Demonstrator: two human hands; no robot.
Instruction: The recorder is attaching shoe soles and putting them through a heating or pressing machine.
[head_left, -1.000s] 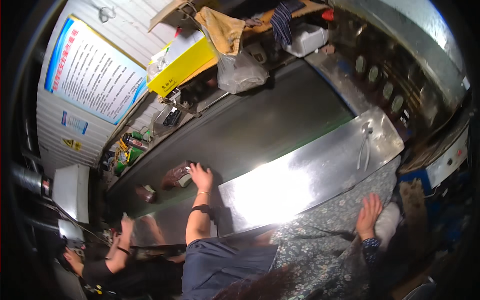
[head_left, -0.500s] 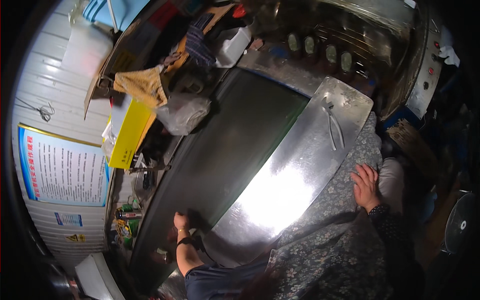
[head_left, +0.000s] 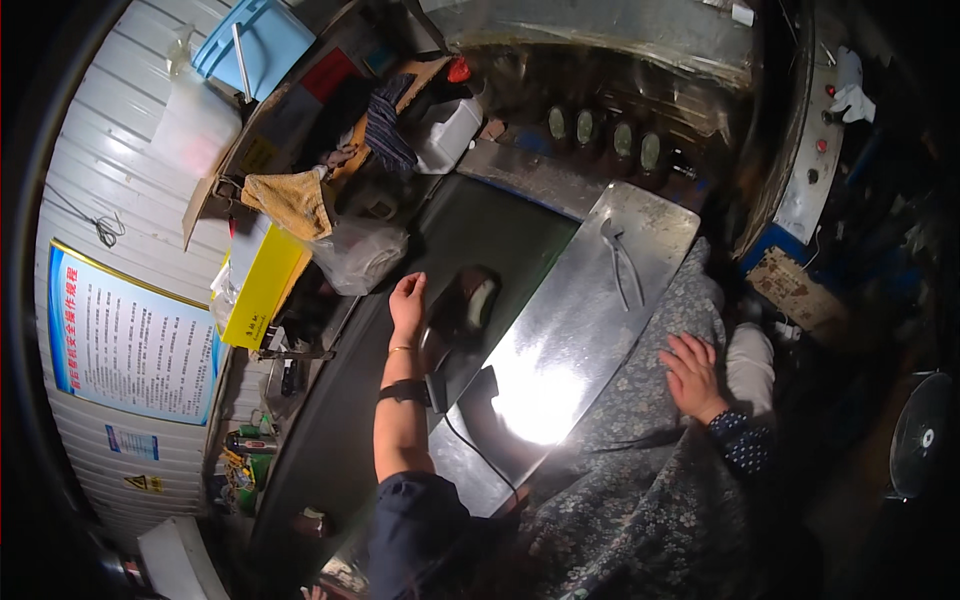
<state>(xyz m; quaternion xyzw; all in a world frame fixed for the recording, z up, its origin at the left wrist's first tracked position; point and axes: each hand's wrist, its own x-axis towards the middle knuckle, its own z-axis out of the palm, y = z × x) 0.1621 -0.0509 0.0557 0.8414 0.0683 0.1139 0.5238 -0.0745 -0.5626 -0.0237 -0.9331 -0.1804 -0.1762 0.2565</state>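
My left hand (head_left: 407, 300) hangs over the dark conveyor belt (head_left: 510, 215), fingers curled together; I make out nothing in them. A black strap (head_left: 404, 391) with a cable crosses that forearm. To the right of this hand a dark rounded piece with a pale greenish patch (head_left: 480, 302), blurred, is over the belt. My right hand (head_left: 692, 378) lies flat with fingers spread on the floral apron (head_left: 640, 450) over my lap. Metal pincers (head_left: 624, 264) rest on the shiny metal tray (head_left: 570, 310) between belt and apron.
Several dark pieces with pale green faces (head_left: 622, 140) stand in the machine beyond the belt. At left are a yellow box (head_left: 265, 285), an orange cloth (head_left: 290, 203) and a plastic bag (head_left: 360, 255). Another small piece (head_left: 313, 521) sits at the near belt; fingertips (head_left: 314, 593) show at the bottom edge.
My left hand has moved forward along the belt, away from my body. The dark piece with the pale patch now shows beside it. The view has shifted; my right hand still rests on the apron.
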